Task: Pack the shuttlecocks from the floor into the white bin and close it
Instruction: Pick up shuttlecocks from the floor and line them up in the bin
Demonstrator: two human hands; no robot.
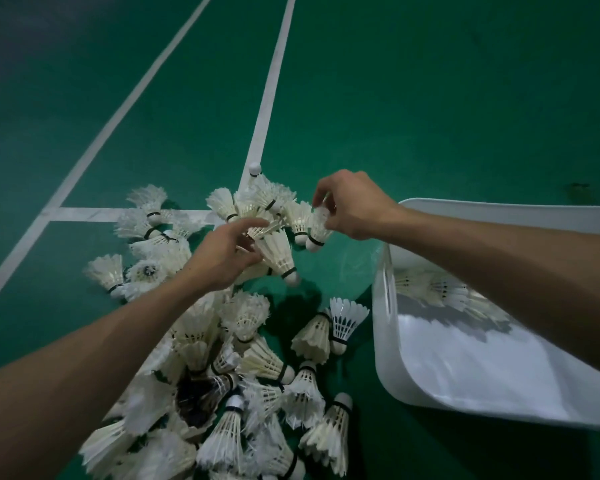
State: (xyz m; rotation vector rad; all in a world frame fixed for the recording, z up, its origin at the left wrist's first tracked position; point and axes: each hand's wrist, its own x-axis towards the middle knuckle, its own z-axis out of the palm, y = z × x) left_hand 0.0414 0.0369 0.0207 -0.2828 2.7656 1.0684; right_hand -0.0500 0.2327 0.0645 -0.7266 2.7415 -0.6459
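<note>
- Green floor (430, 98): 3 white court lines (267, 98). Two run away toward 12 o'clock and one crosses at 9 o'clock. Bare floor from 10 to 2 o'clock beyond the pile.
- Shuttlecock pile (243, 341): on the floor, centre down to 6 o'clock, left of the bin. Too overlapped for an exact count, well over twenty. Most lie on their sides, axes every way.
- Left hand (222, 254): fingers curled round the skirt of shuttlecock A (278, 252). Long axis runs 11 to 5, cork toward 5 o'clock.
- Small bare floor patch between the hands and the bin.
- Right hand (350, 206): pinches shuttlecock B (317, 228) by its skirt. Near upright, cork down toward 6 o'clock.
- White bin (385, 306): 1, at 3 to 4 o'clock, top open, near rim just beside the pile. Binned shuttlecocks (430, 289) lie at its far end, but the right forearm hides the count. Nearer bottom shows white.
</note>
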